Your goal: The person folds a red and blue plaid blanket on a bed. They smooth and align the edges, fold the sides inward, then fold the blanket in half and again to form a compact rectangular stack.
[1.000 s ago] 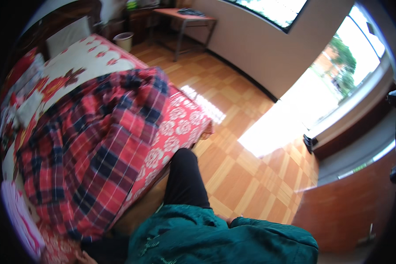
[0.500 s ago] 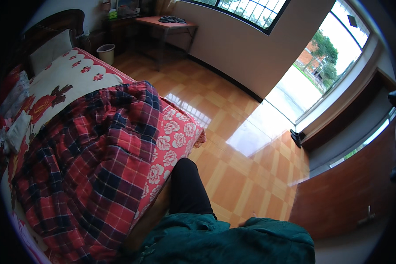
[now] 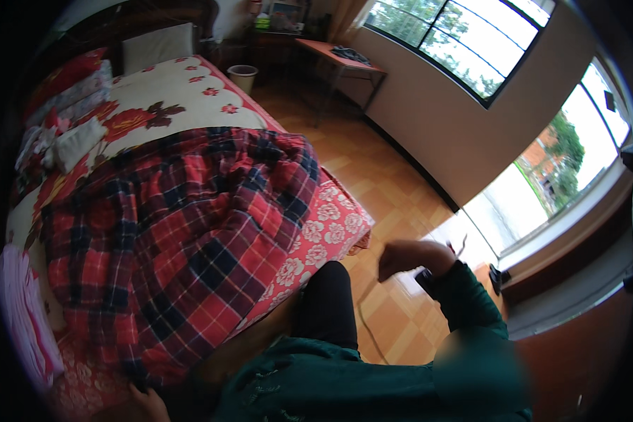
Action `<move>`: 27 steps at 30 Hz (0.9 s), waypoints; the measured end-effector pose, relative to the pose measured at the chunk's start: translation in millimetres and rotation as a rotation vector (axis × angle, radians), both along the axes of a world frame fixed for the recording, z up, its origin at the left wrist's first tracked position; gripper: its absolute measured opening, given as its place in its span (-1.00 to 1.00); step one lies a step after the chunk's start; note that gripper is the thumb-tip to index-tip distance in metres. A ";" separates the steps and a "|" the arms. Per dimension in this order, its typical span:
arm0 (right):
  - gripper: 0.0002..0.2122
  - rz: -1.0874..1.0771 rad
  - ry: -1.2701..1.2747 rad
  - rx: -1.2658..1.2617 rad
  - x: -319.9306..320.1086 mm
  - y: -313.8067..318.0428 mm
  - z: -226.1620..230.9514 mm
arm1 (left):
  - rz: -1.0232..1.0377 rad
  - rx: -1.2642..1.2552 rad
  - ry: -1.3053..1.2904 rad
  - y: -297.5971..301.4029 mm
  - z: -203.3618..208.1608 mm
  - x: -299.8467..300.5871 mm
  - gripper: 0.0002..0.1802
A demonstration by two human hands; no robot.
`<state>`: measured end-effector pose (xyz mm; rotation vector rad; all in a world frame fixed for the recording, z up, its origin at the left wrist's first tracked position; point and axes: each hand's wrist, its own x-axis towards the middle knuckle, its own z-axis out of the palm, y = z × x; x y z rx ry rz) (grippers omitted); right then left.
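My right hand [image 3: 413,259] is raised over the tiled floor, its wrist bent to the left. Motion smears its fingers, so whether they are open or closed is unclear. A dark band sits at the wrist below the green sleeve, and a thin cord [image 3: 364,322] hangs under the hand. At the lower left edge, my left hand [image 3: 149,404] is partly in view beside the bed, close to the plaid blanket [image 3: 190,232]. Something dark lies at its fingertips; its grip cannot be made out. The red, navy and white blanket lies rumpled across the bed.
Folded pink-white cloth [image 3: 28,316] lies at the bed's left edge, with pillows [image 3: 158,49] by the headboard. A bin [image 3: 242,79] and a small table [image 3: 337,55] stand beyond. Dark shoes [image 3: 498,278] sit near the open doorway [image 3: 541,190].
The view has shifted leftward, showing more of the bed. My right hand has come up into sight over the floor with the cord below it, and my left hand now shows at the lower edge.
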<state>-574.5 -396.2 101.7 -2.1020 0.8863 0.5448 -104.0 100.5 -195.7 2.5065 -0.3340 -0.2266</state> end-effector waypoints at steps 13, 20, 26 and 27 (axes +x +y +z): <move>-0.89 1.095 -1.385 -0.410 194.5 216.0 155.6 | -0.126 -0.560 0.000 16.7 35.3 2.6 -0.50; -0.84 1.041 -1.428 -0.268 185.9 232.6 138.6 | -0.239 0.000 -0.329 -41.2 76.5 18.6 -0.09; -0.80 0.957 -1.318 -0.116 164.0 219.5 143.4 | -0.232 0.474 0.029 -80.4 79.4 3.0 -0.16; -0.81 0.978 -1.249 -0.122 163.3 207.9 139.4 | -0.209 0.508 0.009 -83.9 77.5 1.9 -0.23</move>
